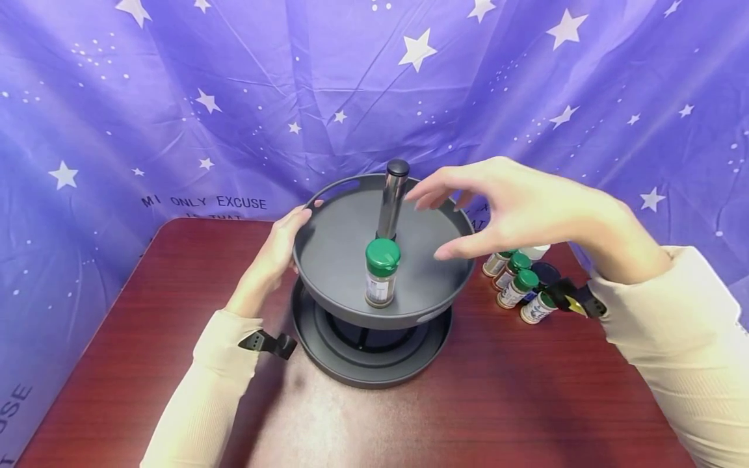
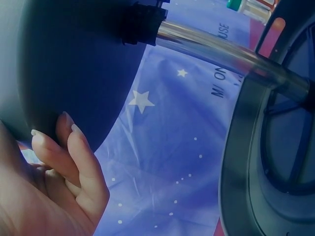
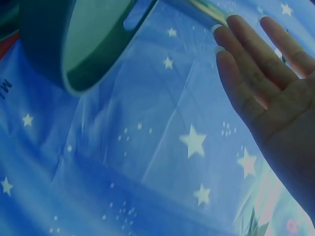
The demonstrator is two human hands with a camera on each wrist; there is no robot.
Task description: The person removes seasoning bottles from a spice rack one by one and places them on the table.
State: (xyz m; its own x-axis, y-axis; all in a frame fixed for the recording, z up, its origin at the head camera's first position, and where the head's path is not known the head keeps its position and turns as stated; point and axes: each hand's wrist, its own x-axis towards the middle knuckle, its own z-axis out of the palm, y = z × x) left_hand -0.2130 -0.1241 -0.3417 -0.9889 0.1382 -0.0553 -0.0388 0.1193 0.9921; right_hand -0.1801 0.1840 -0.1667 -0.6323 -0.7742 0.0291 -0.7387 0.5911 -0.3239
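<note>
A dark grey two-tier turntable organizer (image 1: 328, 260) stands on the table, a shiny metal post (image 1: 391, 205) with a black cap rising through its upper tray. On that tray, toward the front, a spice jar (image 1: 380, 276) with a green lid stands upright. My left hand (image 1: 281, 244) grips the upper tray's left rim. In the left wrist view, curled fingers (image 2: 86, 162) of that hand lie against the tray's underside. Over the tray's right side hovers my right hand (image 1: 497, 208), fingers loosely bent and holding nothing, fingertips close to the post in the head view.
To the right of the organizer, several spice jars (image 1: 517, 289), mostly green-lidded, are grouped on the reddish-brown table (image 1: 503, 390), partly hidden by my right hand and wrist. A purple curtain (image 1: 351, 84) with white stars hangs behind the table. The organizer's lower tray (image 1: 374, 377) sits beneath the upper one.
</note>
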